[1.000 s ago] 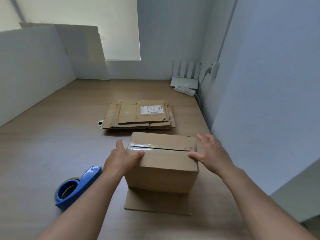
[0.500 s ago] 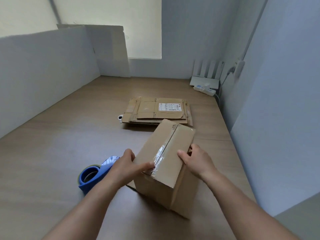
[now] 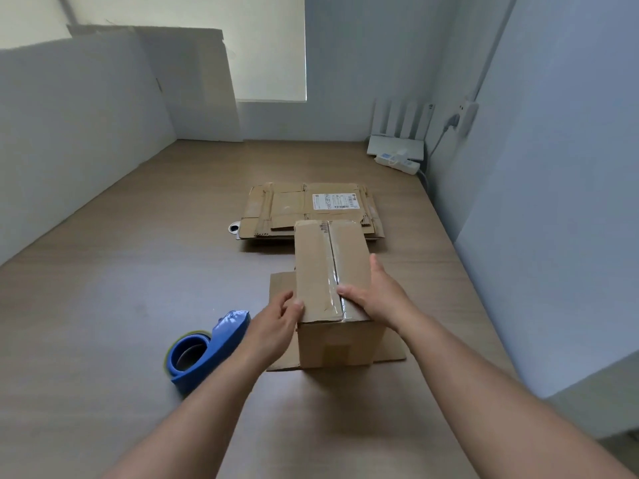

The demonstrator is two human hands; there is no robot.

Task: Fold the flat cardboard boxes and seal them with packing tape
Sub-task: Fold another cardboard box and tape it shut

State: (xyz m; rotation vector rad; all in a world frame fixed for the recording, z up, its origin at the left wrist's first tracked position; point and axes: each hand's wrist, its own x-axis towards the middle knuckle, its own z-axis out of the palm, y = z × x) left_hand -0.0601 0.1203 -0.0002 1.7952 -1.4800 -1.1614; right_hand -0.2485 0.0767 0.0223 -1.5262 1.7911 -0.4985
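Small brown cardboard box (image 3: 332, 271), closed and upright, at mid-table on a flat sheet of brown cardboard (image 3: 394, 350), itself flat on the light wooden tabletop (image 3: 138, 288). Long axis pointing straight away from the person, far end towards a stack of flattened brown cardboard boxes (image 3: 294, 209) and overlapping its near edge in the view. Along the top, over the seam between the two flaps, a strip of clear packing tape (image 3: 332, 257), parallel to that long axis and folded down over the near end.

Left hand (image 3: 273, 326) at the near left corner: thumb (image 3: 297, 307) on the top edge, fingers curled against the left wall. Right hand (image 3: 380, 299) against the right wall: thumb (image 3: 349, 292) stretched across the top as far as the tape, one finger straight along the upper right edge, the rest hidden behind the box. Box clamped between the two.

Blue tape dispenser (image 3: 207, 347) on its side just left of the left wrist, near the sheet, not touching the box. White shipping label (image 3: 334, 201) on the topmost flattened box. In the far right corner, a white router with upright antennas (image 3: 396, 145) and a white power strip (image 3: 397, 162) just in front of it.
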